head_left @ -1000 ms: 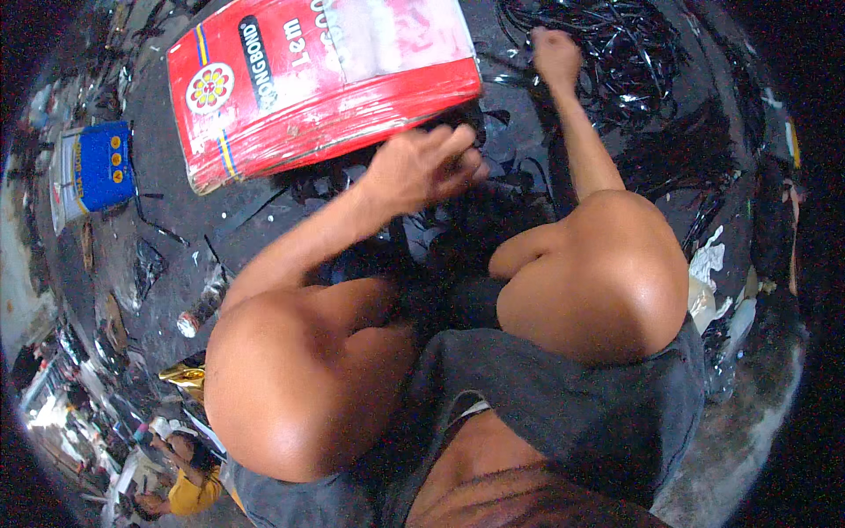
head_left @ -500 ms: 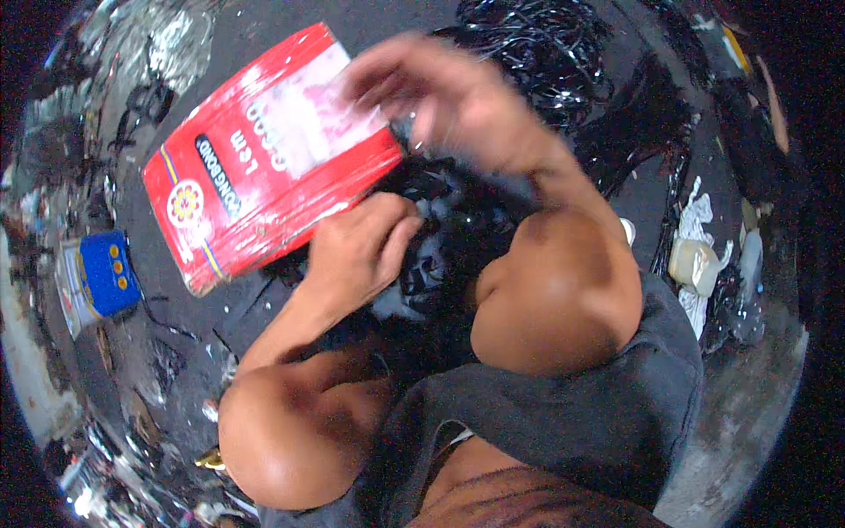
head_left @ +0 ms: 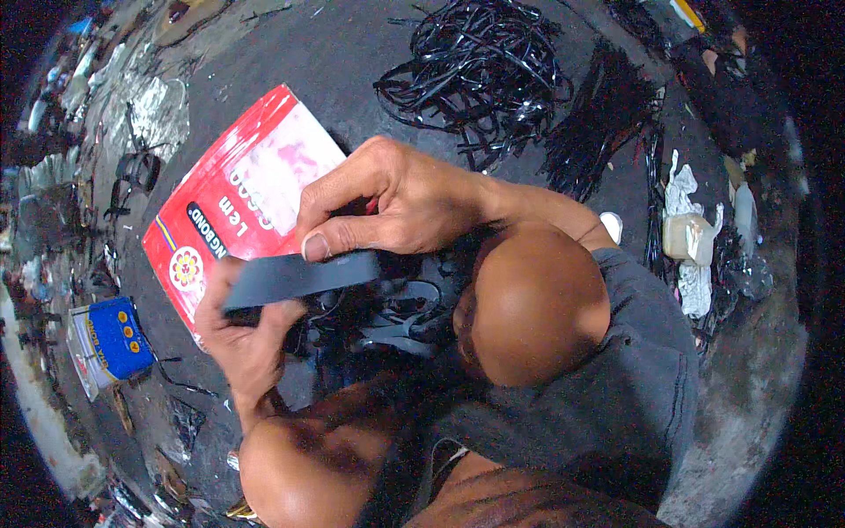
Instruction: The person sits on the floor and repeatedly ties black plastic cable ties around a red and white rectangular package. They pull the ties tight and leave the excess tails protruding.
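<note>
Both hands hold a flat dark grey strip with straight edges; what it is made of I cannot tell. My left hand grips its left end between thumb and fingers. The thumb of my right hand presses on its upper edge, the fingers curled behind. Just beyond the strip lies a red and white rectangular tin or panel with a printed face, partly covered by my hands. Below the strip, between my knees, sits a heap of dark straps or strips, partly in shadow.
A tangle of shiny black strips lies at the far side, beside a bundle of thin black strands. A blue and clear packet rests on the left. To the right are a pale block and crumpled white wrapping.
The red tin or panel has shifted down in the view and now lies beyond my hands. My left hand moved left and my right hand came down; both now hold the dark grey strip.
</note>
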Demonstrator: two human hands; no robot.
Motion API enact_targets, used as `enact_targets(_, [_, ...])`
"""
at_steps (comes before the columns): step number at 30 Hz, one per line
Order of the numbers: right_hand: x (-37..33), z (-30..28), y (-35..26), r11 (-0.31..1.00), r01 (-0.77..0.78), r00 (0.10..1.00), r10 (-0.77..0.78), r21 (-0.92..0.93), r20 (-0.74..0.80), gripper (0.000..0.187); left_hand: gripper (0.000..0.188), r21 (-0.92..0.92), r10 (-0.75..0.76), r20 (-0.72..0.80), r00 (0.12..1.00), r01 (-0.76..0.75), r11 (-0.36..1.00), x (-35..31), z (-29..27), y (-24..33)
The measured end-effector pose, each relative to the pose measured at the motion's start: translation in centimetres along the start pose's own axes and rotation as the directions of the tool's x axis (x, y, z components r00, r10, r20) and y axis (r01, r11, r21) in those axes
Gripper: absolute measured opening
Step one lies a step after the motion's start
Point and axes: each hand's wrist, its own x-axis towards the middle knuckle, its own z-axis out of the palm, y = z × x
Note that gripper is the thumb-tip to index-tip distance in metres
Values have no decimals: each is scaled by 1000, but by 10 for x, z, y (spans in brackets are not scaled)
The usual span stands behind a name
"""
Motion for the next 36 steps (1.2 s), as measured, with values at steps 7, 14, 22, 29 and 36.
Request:
enact_targets(7, [5,3,11,924,-143,988,112,354,106,27,25,108,246,-211,946,-228,968,-6,-6,-6])
enact_targets(14, [-18,-33,-3,873,-292,920,145,391,364,22,23,-163,-67,-35,997,60,985,-15,-10,-32])
enact_targets(22, [-35,-131,-55,612,671,680,-284,418,-676,31,34,416,-333,886,323,-238,878,-123,50,-192])
enact_targets(29, [-27,-62,2,492,-380,882,447,-783,-147,30,78,50,121,575,809,-183,982,-21,39,-78])
enact_targets(36, [18,-14,3,991,114,763,-43,-68,645,22,84,-278,-211,479,852,375,884,-25,24,-59])
